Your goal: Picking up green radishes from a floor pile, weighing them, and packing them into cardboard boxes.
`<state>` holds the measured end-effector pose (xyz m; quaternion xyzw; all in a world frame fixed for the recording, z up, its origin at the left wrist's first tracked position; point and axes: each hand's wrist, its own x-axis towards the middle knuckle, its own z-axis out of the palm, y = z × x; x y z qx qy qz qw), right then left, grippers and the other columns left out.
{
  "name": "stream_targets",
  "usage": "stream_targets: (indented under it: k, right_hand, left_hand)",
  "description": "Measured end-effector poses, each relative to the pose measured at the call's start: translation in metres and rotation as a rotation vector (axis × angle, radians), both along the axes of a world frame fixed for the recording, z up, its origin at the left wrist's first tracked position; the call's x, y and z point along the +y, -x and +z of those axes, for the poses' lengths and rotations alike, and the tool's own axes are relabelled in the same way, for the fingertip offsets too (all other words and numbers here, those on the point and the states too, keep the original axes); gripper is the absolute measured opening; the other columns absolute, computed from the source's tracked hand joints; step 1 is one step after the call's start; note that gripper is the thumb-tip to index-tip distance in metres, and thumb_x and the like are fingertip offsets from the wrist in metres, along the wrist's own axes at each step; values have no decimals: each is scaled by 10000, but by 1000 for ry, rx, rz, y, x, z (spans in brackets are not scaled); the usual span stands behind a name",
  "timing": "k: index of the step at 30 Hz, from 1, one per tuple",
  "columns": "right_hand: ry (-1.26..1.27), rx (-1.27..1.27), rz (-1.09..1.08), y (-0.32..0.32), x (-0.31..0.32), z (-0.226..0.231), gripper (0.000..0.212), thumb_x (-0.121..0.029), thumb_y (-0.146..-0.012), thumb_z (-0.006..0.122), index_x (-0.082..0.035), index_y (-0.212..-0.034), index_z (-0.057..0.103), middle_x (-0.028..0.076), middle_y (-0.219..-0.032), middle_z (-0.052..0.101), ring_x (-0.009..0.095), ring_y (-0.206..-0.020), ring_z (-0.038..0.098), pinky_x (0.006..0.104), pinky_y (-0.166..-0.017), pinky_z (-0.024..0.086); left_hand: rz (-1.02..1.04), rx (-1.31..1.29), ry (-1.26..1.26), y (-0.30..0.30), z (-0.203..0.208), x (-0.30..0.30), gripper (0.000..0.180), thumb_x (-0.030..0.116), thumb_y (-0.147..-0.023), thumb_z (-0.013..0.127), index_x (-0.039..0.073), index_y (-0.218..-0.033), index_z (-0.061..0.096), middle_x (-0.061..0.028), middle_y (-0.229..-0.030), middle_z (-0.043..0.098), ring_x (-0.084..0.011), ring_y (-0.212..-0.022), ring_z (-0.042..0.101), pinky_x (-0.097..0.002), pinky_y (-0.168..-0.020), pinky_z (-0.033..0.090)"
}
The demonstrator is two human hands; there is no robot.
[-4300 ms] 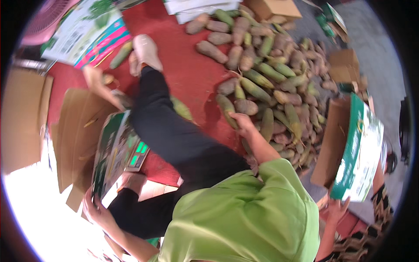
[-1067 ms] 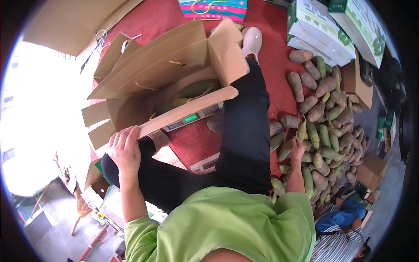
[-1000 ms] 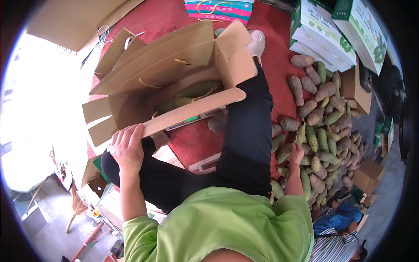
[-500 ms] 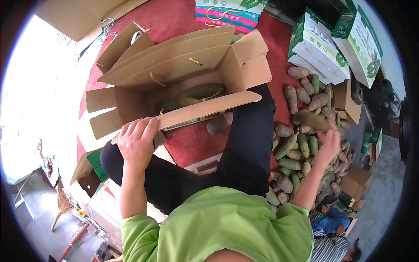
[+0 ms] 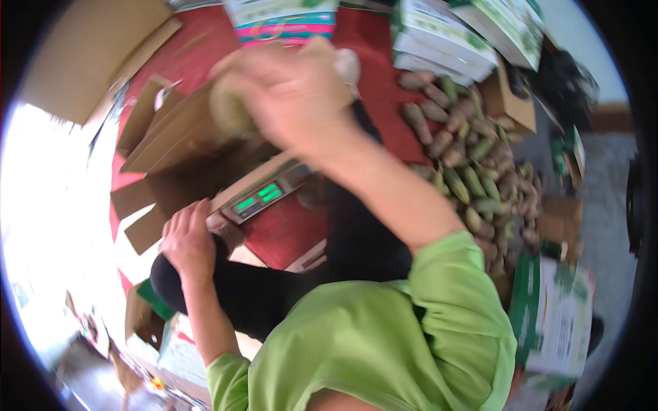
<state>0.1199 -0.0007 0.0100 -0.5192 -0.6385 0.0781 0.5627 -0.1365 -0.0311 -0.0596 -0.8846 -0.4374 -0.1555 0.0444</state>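
Note:
My right hand (image 5: 288, 92), smeared by motion, is above the open cardboard box (image 5: 161, 202) with a yellow-green oblong vegetable (image 5: 232, 108) in its grip. The hand and forearm hide much of the box's inside, which is dark. At the box's near left corner my left hand (image 5: 188, 240) has its fingers curled over the end of the near flap (image 5: 250, 179), close to my knee. Just under that flap shows a digital scale's lit green display (image 5: 257, 198).
To the right, a heap of brown and green oblong vegetables (image 5: 473, 171) lies beside the red floor covering (image 5: 281, 233). White-and-green cartons (image 5: 445, 41) stand behind the heap. Another green-and-white carton (image 5: 555, 315) is at the lower right. A large cardboard piece (image 5: 96, 55) is far left.
My right hand has swung left from the heap to above the box, carrying the vegetable. The view has shifted. The scale's display has come into sight, and a carton now appears at lower right.

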Motion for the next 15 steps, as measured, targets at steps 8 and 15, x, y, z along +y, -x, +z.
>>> stream_targets:
  k: [8, 15]
  right_hand:
    - [167, 310, -109, 49, 14, -51, 217, -82, -804, 636, -28, -1011, 600, 167, -892, 651, 367, -900, 602, 452, -776, 471]
    - [-8, 71, -224, -46, -60, -37, 169, -111, -773, 679, -52, -917, 612, 125, -942, 635, 316, -970, 579, 456, -836, 464]
  left_hand:
    - [28, 26, 8, 5, -8, -5, 232, 63, -824, 568, 106, -1037, 648, -56, -978, 667, -259, -915, 631, -393, -797, 482]
    - [37, 28, 4, 4, -10, -3, 240, 60, -842, 563, 111, -1061, 648, -65, -993, 667, -264, -926, 634, -395, -818, 485]
